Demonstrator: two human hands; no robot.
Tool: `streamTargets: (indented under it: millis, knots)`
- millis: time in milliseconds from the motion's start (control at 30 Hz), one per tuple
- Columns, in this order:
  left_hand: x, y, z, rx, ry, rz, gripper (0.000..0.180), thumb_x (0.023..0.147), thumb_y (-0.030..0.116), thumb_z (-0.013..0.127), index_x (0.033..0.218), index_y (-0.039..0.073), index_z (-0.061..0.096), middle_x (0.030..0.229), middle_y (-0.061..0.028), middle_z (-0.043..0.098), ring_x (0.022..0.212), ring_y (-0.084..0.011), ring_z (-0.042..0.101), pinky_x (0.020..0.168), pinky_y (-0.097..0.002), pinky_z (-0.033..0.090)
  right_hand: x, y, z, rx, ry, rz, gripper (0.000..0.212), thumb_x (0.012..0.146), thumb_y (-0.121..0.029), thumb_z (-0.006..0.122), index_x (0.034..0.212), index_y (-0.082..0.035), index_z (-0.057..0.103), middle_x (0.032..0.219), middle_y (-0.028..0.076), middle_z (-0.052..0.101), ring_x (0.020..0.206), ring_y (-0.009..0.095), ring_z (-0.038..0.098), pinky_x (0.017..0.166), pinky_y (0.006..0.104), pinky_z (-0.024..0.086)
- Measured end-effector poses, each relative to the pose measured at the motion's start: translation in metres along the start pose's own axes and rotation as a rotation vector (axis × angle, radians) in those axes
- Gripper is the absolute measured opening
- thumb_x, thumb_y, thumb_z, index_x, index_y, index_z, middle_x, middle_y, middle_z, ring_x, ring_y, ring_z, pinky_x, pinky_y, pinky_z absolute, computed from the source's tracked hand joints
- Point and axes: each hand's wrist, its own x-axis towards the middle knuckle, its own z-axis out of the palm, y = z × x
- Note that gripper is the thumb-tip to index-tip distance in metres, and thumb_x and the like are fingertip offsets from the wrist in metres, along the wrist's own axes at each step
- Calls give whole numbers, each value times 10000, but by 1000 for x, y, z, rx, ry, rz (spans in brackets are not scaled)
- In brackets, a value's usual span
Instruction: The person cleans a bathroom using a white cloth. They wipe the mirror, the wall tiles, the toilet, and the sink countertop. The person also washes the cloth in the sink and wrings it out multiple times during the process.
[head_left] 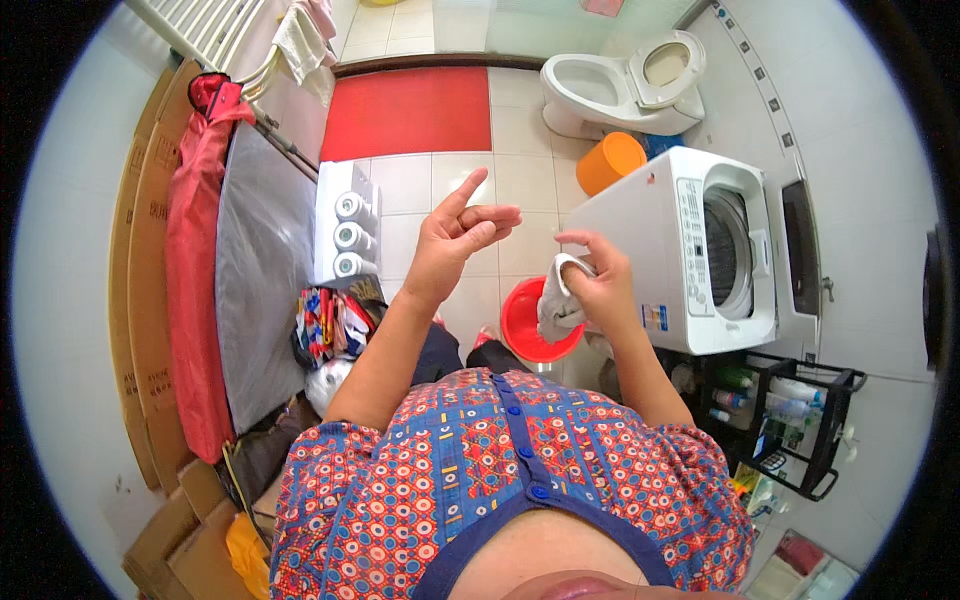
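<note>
In the middle of the head view, my left hand [460, 232] is raised over the tiled floor with nothing in it. Its index finger points away from me, and the other fingers are partly bent. To its right, my right hand [607, 288] pinches a greyish-white cloth [558, 308], which hangs down crumpled from the fingers. Below the cloth stands a red plastic basin [520, 320], partly hidden by the cloth. Just right of my right hand is a white top-loading washing machine [640, 225] with its lid up and the drum [725, 250] showing.
An orange bucket [610, 163] and a toilet [590, 85] with its lid raised stand farther off. A red mat [410, 112] lies ahead. At left are a white filter unit [345, 225], a grey board [262, 270] and flattened cardboard [150, 300]. A black rack [785, 410] holds bottles at right.
</note>
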Motion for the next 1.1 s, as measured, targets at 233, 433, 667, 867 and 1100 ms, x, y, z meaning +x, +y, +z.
streamTargets:
  millis: [233, 433, 667, 867, 1100]
  knots:
    - [99, 21, -48, -107, -153, -1, 778, 867, 62, 623, 1487, 90, 154, 1364, -220, 438, 1286, -314, 426, 1074, -436, 358, 86, -12, 25, 196, -57, 70, 249, 814, -67, 530, 1039, -6, 619, 931, 44, 628, 862, 103, 579, 759, 258, 465]
    - [172, 34, -71, -115, -360, -27, 1097, 714, 220, 804, 1509, 136, 53, 1518, -202, 215, 1418, -334, 197, 1116, -462, 242, 158, -30, 112, 394, -5, -63, 559, 829, -3, 547, 1369, -33, 409, 1320, 111, 431, 1154, 186, 500, 956, 322, 430]
    - [227, 64, -73, -402, -386, -198, 802, 777, -69, 508, 1488, 94, 173, 1501, -195, 260, 1390, -339, 272, 1089, -455, 332, 202, -59, 104, 75, 359, -27, 516, 812, 29, 601, 1304, -63, 472, 1119, 80, 559, 875, 121, 598, 715, 257, 502]
    - [255, 65, -66, -442, -428, -314, 781, 752, -67, 504, 1469, 84, 232, 1479, -221, 287, 1341, -392, 345, 1046, -449, 404, 251, -42, 42, -331, 721, -185, 229, 771, -16, 699, 1000, -27, 684, 769, 24, 479, 637, 110, 447, 563, 247, 389]
    - [280, 65, -55, -400, -432, -390, 795, 732, -97, 461, 1470, 91, 233, 1464, -243, 301, 1293, -411, 408, 990, -428, 471, 283, -34, 2, -112, 492, -54, 204, 758, -96, 736, 948, -26, 712, 728, -7, 466, 654, 95, 438, 573, 256, 378]
